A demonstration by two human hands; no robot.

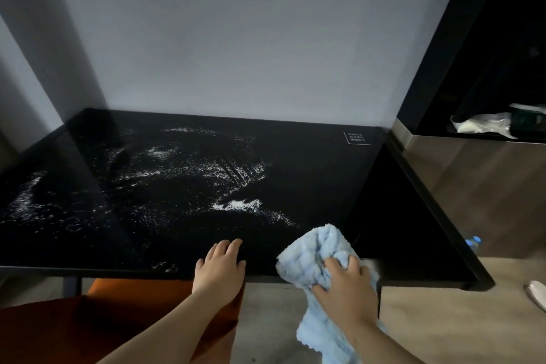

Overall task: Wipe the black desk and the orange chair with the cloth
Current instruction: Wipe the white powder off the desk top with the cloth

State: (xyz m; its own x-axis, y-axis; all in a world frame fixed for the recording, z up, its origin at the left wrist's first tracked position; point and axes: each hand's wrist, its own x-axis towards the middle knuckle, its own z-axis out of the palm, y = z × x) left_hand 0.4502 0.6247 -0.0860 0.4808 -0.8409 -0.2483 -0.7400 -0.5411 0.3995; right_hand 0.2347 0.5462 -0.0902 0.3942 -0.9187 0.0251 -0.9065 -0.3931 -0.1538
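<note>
While right hand [344, 281] grips cloth [313, 257], powder [236, 204] dusts desk [325, 174].

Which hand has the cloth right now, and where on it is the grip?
The right hand grips the light blue cloth bunched near its middle; the lower end hangs free. The left hand rests flat on the black desk, holding nothing.

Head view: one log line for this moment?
phase: desk wipe starting | right hand: grips cloth at desk front edge | left hand: flat on desk | white powder: still spread | chair: untouched
</note>
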